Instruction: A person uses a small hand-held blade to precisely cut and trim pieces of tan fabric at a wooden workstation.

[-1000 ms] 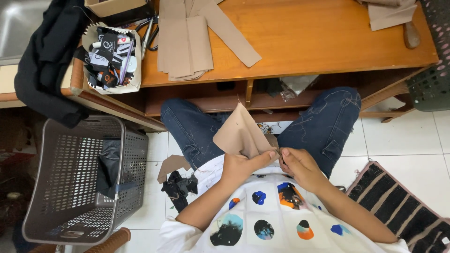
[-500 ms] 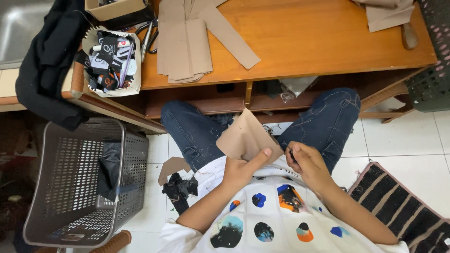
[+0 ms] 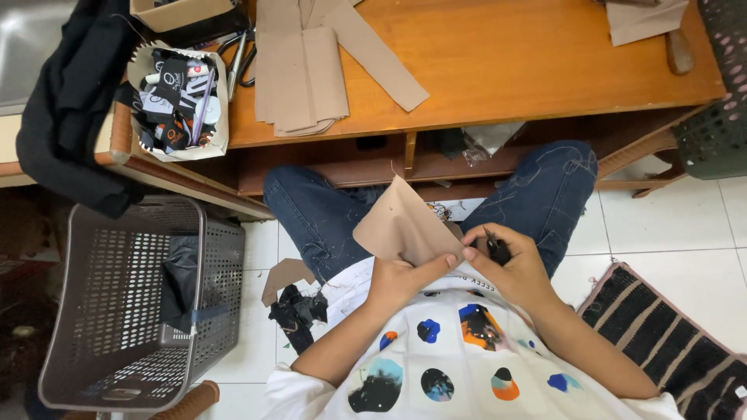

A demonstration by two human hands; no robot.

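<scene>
Seated at the bench, both hands together over the lap. Left hand [image 3: 401,280] pinches the near corner of a tan fabric piece [image 3: 401,225] between thumb and fingers; the piece stands up from the grip in a peaked fold above the knees, between the jeans [image 3: 327,218]. Right hand [image 3: 506,264] sits just beside it, closed around a small black tool [image 3: 496,249], too hidden to identify, with its tip near the same fabric edge. The fabric looks light and thin, soft enough to crease yet holding its fold; probably best gripped at an edge or corner, close to the working point, since it would flop if held far out. On the floor to the left, dark scraps [image 3: 296,311] and a grey perforated basket [image 3: 132,311]. Farther off, the wooden table [image 3: 529,62] carries a stack of tan cut pieces [image 3: 299,70], with a small tray of odds and ends [image 3: 175,97] at its left end.
</scene>
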